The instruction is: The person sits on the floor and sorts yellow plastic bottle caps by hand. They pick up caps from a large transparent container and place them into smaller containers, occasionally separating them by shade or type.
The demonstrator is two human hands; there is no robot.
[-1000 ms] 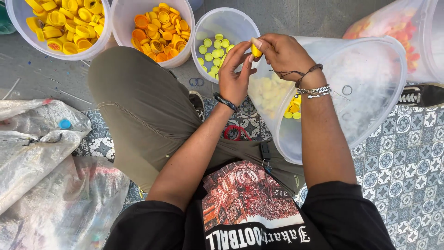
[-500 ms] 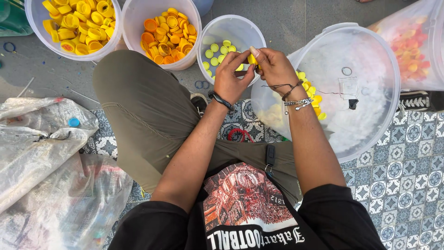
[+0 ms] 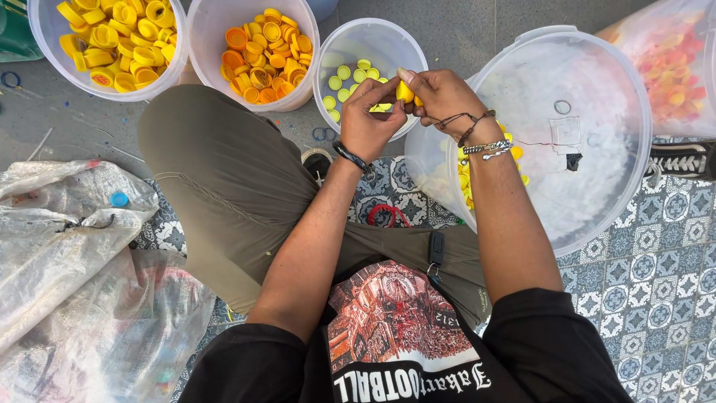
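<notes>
While both hands meet above the person's lap, the left hand (image 3: 373, 123) and the right hand (image 3: 440, 97) pinch a single yellow cap (image 3: 404, 92) between their fingertips, fingers closed on it from either side, just over the rim of the small tub of pale green caps (image 3: 369, 45). The step in hand looks like checking or picking at one cap taken from the large tub (image 3: 597, 82) tilted against the right knee, where a few yellow caps (image 3: 468, 183) lie at the low edge. Judging by the sorted colours, the next move calls for a match of shade: the tub of yellow caps (image 3: 112, 41) sits far left, the tub of orange caps (image 3: 257, 45) beside it. The person sits cross-legged on a patterned tile floor (image 3: 656, 298) that meets bare grey concrete (image 3: 74, 127), with crumpled plastic sacks (image 3: 67, 246) at the left and a bag of red and orange caps (image 3: 671, 60) at the upper right.
</notes>
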